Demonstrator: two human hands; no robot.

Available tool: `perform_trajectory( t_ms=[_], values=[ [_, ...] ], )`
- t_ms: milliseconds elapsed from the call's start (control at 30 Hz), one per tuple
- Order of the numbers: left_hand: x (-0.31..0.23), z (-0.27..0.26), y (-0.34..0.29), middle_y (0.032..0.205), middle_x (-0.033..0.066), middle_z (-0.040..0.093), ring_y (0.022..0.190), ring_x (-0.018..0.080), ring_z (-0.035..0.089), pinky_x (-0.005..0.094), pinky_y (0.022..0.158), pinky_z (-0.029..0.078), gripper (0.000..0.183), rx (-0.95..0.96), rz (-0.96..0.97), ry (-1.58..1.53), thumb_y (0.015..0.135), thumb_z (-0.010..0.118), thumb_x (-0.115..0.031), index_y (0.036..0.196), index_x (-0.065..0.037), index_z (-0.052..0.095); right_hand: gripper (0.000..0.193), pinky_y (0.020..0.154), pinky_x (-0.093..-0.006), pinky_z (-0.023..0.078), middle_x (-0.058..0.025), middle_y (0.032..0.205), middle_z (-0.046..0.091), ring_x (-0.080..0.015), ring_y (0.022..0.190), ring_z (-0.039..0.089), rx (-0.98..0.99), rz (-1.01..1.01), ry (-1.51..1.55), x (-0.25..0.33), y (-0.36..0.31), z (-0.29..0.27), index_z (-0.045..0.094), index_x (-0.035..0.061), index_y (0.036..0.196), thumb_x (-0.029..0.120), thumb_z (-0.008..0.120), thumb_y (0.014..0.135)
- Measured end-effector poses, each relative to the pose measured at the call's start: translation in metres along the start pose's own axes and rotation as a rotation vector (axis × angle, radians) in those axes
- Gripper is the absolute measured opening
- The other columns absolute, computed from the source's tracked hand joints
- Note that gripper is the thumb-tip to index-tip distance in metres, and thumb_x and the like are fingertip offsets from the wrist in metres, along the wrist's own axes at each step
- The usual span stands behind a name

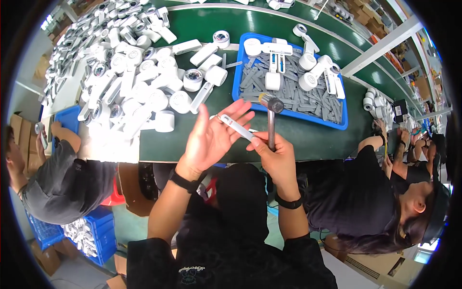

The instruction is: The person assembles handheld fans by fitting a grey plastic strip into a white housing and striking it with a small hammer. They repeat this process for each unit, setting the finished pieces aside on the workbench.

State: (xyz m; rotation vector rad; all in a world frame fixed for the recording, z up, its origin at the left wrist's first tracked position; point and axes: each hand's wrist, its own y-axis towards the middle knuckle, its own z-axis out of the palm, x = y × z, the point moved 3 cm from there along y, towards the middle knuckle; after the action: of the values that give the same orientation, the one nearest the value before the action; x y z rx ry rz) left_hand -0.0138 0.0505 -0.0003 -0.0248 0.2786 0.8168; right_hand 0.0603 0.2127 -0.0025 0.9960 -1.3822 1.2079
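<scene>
The green counter [322,144] filled the middle of the room. Beyond it curved a long green surface [243,18], streaked with white glare. To the counter's right slanted a white metal beam [385,44], with cardboard boxes [371,23] piled farther off. Below the counter's left side, a red stool [114,196] stood over pale green floor [129,225].

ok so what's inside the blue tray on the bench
The blue tray holds loose grey strips, with white round-headed devices lying on top. The tray's floor and any lower layers are covered; the hammer in the right hand hides part of the rim.
</scene>
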Motion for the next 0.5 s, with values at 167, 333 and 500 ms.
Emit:
perform_trajectory(
  t_ms=[167,333,500],
  values=[
    [-0.025,-0.018,-0.009,0.144,0.0164,0.058,0.135,0.0342,0.052,0.0443,0.111,0.042,0.068,-0.321,0.352,1.899,0.087,0.08,-0.034,0.142,-0.003,0.055,0.017,0.046,-0.0193,0.027,0.0019,0.079,0.067,0.0013,0.052,0.04,-0.218,-0.149,-0.165,-0.025,0.009,-0.033,0.07,0.0013,0.109,0.015,0.069,0.1],
    [-0.01,-0.039,-0.012,0.135,0.0095,0.065,0.129,0.0316,0.056,0.0436,0.107,0.046,0.048,-0.117,0.472,2.236,0.074,0.088,-0.022,0.116,-0.004,0.073,0.019,0.048,-0.0198,0.027,0.0042,0.078,0.066,0.0012,0.054,0.039,-0.157,-0.01,-0.133,-0.048,0.019,-0.048,0.073,0.0041,0.114,0.015,0.068,0.1],
    [-0.006,-0.053,-0.004,0.125,0.0074,0.07,0.121,0.03,0.062,0.0416,0.1,0.051,0.042,-0.108,0.573,2.282,0.075,0.086,-0.021,0.111,-0.004,0.074,0.018,0.048,-0.0197,0.028,0.0058,0.079,0.065,0.0012,0.055,0.039,-0.124,-0.025,-0.144,-0.059,0.027,-0.039,0.073,0.0045,0.114,0.015,0.067,0.1]
  ],
)
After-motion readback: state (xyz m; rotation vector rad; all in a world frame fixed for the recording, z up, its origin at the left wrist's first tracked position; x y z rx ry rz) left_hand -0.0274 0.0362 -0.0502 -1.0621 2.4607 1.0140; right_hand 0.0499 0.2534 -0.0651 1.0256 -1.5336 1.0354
